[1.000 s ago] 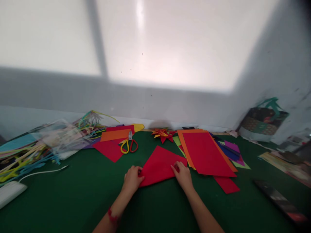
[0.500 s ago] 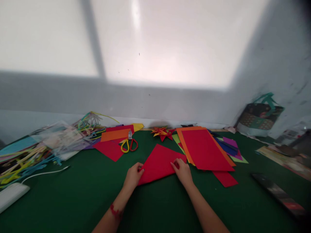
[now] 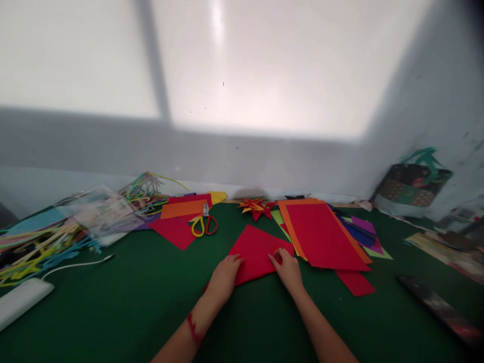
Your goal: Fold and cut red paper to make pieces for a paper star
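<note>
A folded sheet of red paper (image 3: 253, 249) lies on the green tabletop in front of me, with a fold along its near edge. Over its left part rests my left hand (image 3: 226, 275), fingers bent and close together, holding the sheet down; a red band circles that wrist. The palm hides most of the left corner. At the right end of the near edge, my right hand (image 3: 288, 269) pinches the same paper between thumb and forefinger. Beyond the sheet sits a red and orange folded paper star (image 3: 256, 207). Scissors (image 3: 204, 222) with one yellow and one red handle lie to the left.
Red and orange sheets (image 3: 327, 234) are stacked at right, partly over a red strip (image 3: 355, 283). Coloured paper strips (image 3: 45, 252) and a white power strip (image 3: 24, 301) lie left. A dark phone-like slab (image 3: 434, 307) and a bag (image 3: 414, 184) are on the right.
My left hand has moved from the red paper's left corner inward and up over the sheet. My right hand keeps its pinch at the right end. The whole view has shifted slightly.
</note>
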The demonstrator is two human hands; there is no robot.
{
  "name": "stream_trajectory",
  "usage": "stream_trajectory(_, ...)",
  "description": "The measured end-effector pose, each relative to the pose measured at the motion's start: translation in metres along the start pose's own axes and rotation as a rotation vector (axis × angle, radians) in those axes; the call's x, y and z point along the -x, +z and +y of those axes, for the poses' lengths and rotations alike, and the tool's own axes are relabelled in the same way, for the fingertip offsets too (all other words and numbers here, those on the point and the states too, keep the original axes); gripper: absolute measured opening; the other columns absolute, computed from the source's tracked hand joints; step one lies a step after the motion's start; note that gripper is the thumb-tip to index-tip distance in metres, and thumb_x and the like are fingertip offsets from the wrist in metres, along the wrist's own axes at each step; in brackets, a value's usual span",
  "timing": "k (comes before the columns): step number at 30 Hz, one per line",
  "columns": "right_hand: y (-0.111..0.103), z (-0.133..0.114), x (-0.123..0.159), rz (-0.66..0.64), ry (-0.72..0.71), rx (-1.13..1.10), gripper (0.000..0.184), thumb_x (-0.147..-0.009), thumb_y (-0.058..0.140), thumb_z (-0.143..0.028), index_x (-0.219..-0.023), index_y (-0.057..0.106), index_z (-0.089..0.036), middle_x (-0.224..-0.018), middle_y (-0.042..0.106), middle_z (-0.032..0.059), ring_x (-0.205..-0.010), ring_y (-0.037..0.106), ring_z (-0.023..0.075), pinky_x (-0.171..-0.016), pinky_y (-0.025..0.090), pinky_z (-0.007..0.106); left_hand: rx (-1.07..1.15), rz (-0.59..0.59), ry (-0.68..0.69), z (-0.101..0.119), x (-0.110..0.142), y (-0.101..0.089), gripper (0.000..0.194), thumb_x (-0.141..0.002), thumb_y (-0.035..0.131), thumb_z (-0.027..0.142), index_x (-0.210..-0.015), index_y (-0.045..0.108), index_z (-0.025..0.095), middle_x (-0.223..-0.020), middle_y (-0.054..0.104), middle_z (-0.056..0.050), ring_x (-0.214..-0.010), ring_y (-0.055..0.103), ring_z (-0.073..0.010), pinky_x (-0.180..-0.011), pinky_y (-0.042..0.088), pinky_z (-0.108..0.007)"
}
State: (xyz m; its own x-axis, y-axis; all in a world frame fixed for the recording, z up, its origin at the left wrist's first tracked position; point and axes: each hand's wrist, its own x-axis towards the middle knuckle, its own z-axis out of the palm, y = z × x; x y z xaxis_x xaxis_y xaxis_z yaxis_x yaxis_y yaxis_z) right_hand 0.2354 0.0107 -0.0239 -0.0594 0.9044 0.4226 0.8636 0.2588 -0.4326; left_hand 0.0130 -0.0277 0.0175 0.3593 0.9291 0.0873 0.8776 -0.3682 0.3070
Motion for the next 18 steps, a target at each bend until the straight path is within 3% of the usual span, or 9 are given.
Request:
stream_trajectory(3, 0.001, 0.001, 0.0, 0.001, 0.004, -0.004, 0.025, -0.081, 0.041, -0.04, -0.066, 0.046, -0.02, -0.067, 0.057, 0.0005, -0.063, 0.056, 0.0163, -0.059, 0.036, 0.026, -0.089, -0.023, -0.033, 0.008, -0.015, 0.001, 0.034, -0.08, 0.036, 0.014, -0.11, 0.052, 0.02, -0.116, 0.051, -0.007, -0.103, 0.047, -0.022, -0.085, 0.038, -0.033)
stream_trajectory(7, 0.001, 0.001, 0.0, -0.006, 0.008, -0.01, 0.025, -0.08, 0.041, -0.041, -0.066, 0.046, -0.021, -0.068, 0.057, 0.0006, -0.064, 0.056, 0.0164, -0.06, 0.037, 0.026, -0.113, 0.006, -0.076, 0.012, -0.025, 0.016, 0.04, -0.083, 0.036, 0.026, -0.12, 0.043, 0.014, -0.126, 0.043, -0.013, -0.113, 0.038, -0.0284, -0.089, 0.034, -0.042)
stream_trajectory(12, 0.0, 0.0, -0.002, -0.017, 0.026, -0.054, 0.027, -0.08, 0.04, -0.043, -0.066, 0.048, -0.021, -0.068, 0.058, 0.0016, -0.063, 0.056, 0.0171, -0.06, 0.038, 0.026, -0.086, 0.037, -0.035, 0.006, -0.022, 0.035, 0.045, -0.087, 0.026, 0.028, -0.128, 0.033, 0.013, -0.137, 0.028, -0.011, -0.126, 0.021, -0.023, -0.101, 0.02, -0.039)
stream_trajectory(18, 0.0, 0.0, -0.002, -0.024, 0.06, -0.073, 0.027, -0.079, 0.043, -0.043, -0.065, 0.048, -0.021, -0.066, 0.057, 0.0017, -0.062, 0.055, 0.0167, -0.059, 0.038, 0.026, -0.055, 0.022, -0.039, 0.002, -0.02, 0.04, 0.048, -0.087, 0.025, 0.033, -0.131, 0.027, 0.014, -0.14, 0.021, -0.008, -0.128, 0.015, -0.0218, -0.103, 0.016, -0.039)
